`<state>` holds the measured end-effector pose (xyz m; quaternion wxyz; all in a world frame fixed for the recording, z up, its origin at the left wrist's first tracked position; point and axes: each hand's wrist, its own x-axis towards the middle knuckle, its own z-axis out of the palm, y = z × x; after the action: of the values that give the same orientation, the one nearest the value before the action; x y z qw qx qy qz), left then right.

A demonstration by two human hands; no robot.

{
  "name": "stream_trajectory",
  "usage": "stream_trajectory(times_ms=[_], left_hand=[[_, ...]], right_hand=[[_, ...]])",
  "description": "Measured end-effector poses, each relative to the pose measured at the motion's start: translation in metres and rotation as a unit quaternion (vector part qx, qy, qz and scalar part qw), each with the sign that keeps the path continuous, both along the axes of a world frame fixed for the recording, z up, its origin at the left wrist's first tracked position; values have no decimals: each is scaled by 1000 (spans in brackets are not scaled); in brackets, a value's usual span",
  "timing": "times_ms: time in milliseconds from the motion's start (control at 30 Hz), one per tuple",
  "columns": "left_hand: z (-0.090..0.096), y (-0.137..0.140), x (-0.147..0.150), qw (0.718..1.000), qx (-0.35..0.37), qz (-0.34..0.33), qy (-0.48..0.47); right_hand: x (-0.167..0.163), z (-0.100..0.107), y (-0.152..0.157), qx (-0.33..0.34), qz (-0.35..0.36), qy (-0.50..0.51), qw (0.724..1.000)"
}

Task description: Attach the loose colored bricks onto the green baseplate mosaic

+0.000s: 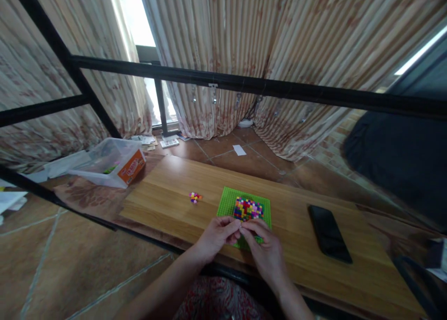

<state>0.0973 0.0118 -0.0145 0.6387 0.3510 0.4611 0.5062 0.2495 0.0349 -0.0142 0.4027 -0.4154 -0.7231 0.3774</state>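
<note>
A green studded baseplate lies on the wooden board, with a patch of small multicoloured bricks packed together on it. Over the near part of the plate, my left hand and my right hand meet fingertip to fingertip. Both are closed in a pinch, and whatever sits between the fingers is too small to make out. My hands cover part of the plate's near edge. A small heap of loose bricks rests on the board, left of the plate.
To the right on the wooden board lies a black phone. A clear plastic box with an orange label stands beyond the board's left end. A black metal rail crosses in front of the curtains.
</note>
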Motion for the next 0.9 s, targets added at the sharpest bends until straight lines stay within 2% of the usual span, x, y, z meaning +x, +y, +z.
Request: stream_trajectory(times_ms=[133, 233, 300, 367, 433, 533, 733, 900], left_hand=[[-12, 3, -12, 992, 26, 64, 108], [-21, 6, -39, 974, 53, 143, 168], [-25, 8, -62, 918, 104, 233, 304], [-27, 11, -85, 856, 126, 278, 418], [-30, 16, -103, 807, 141, 276, 502], [-36, 23, -118, 772, 144, 251, 566], [-49, 32, -119, 762, 165, 157, 606], [-50, 35, -112, 767, 180, 134, 601]], right_hand=[[10, -9, 16, 20, -94, -35, 995], [16, -16, 34, 43, -137, -61, 988], [16, -19, 44, 61, -143, -81, 984], [12, -21, 50, 74, -149, -103, 981], [7, -21, 54, 85, -154, -121, 977], [2, -23, 59, 87, -155, -136, 975], [2, -29, 68, 37, -138, -127, 982], [1, -34, 74, -24, -131, -67, 989]])
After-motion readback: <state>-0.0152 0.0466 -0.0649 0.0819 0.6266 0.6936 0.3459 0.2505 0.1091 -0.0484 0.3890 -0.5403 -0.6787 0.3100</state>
